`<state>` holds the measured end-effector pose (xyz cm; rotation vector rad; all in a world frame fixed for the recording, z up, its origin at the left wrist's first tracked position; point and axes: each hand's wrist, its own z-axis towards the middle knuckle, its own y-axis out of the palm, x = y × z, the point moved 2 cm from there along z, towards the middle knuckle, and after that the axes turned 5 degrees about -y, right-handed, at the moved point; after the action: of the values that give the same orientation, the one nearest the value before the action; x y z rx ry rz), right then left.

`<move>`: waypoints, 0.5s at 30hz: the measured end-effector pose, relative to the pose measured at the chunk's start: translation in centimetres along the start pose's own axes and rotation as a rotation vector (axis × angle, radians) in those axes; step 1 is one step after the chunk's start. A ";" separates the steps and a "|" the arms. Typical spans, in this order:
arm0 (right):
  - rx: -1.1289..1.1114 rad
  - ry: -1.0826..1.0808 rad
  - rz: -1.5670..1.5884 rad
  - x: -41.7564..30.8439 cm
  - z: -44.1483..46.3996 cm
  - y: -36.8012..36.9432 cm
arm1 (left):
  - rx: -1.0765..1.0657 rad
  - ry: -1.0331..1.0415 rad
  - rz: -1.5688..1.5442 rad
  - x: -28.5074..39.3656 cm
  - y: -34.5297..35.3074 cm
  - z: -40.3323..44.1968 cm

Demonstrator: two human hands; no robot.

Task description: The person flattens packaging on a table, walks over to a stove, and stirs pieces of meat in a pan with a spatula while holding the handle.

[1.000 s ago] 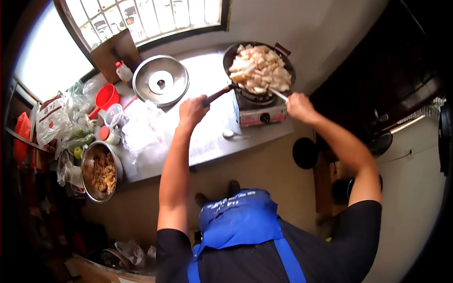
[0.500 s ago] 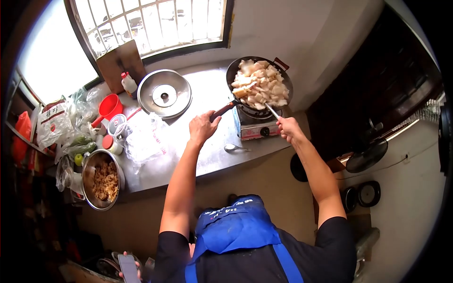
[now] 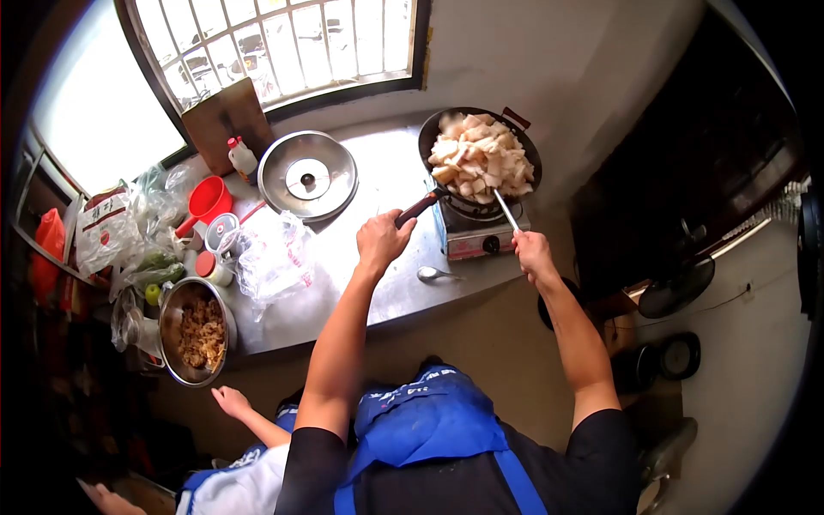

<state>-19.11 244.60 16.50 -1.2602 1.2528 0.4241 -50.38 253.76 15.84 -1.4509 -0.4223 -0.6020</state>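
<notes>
Black wok (image 3: 430, 137) sits beyond both gripping hands (image 3: 382, 240).

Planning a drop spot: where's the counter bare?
Free: counter between lid and wok; narrower strip between clear bag and left hand. Crowded: left end, with bags, red scoop, jar, bowl.

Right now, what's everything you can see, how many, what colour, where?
counter: 1, silver, below window
stove: 1, silver, counter's right
wok: 1, dark, on stove
food pieces: many, pale, in wok
spoon: 1, silver, counter's front
lid: 1, silver, near window
scoop: 1, red, left of lid
bottle: 1, white, near lid
bags: several, whitish, left
bowl: 1, silver, front left
coworker: 1, white top, bottom left
left hand: 1, bare, on wok handle
right hand: 1, bare, on silver utensil
</notes>
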 end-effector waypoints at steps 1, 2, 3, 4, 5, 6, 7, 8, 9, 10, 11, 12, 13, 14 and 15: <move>0.002 0.004 0.000 1.0 0.1 0.1 | -0.005 0.004 -0.009 0.3 -0.2 -0.1; 0.039 -0.088 -0.059 2.1 0.6 0.2 | -0.005 0.008 -0.021 0.6 -0.3 -0.1; 0.076 -0.184 -0.118 2.5 1.1 0.2 | -0.006 0.008 -0.007 0.8 -0.2 -0.4; 0.078 -0.188 -0.119 3.1 1.7 0.2 | 0.007 0.006 -0.017 0.9 -0.1 -0.7; 0.130 -0.296 -0.204 3.1 1.5 0.1 | 0.006 0.002 -0.014 1.3 -0.1 -0.9; 0.182 -0.404 -0.289 3.1 1.1 0.1 | 0.005 -0.002 -0.012 1.7 -0.2 -1.2; 0.186 -0.406 -0.289 3.2 0.8 0.0 | 0.007 0.002 -0.013 2.1 -0.2 -1.5; 0.206 -0.411 -0.356 2.3 0.0 -0.1 | 0.001 0.000 -0.018 2.4 -0.1 -1.6; 0.227 -0.419 -0.424 1.7 -0.6 -0.3 | -0.003 -0.002 -0.025 2.5 -0.1 -1.8; 0.229 -0.428 -0.429 1.4 -1.0 -0.5 | 0.005 -0.002 -0.032 2.6 -0.1 -1.8; 0.237 -0.452 -0.493 1.1 -1.4 -0.6 | 0.009 0.015 -0.020 2.7 -0.1 -2.0; 0.245 -0.474 -0.555 1.0 -1.7 -0.6 | 0.013 0.032 -0.006 2.8 -0.2 -2.2; 0.246 -0.479 -0.557 1.0 -2.1 -0.6 | -0.046 0.006 -0.027 2.8 -0.3 -2.3; 0.273 -0.508 -0.617 1.0 -2.3 -0.7 | -0.042 0.006 -0.029 2.5 0.2 -2.3; 0.298 -0.534 -0.678 0.9 -2.7 -0.7 | 0.073 0.088 -0.098 2.2 0.7 -2.4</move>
<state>-19.44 241.74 16.60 -1.1316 0.3765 0.0585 -48.44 251.08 16.39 -1.3351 -0.4437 -0.7197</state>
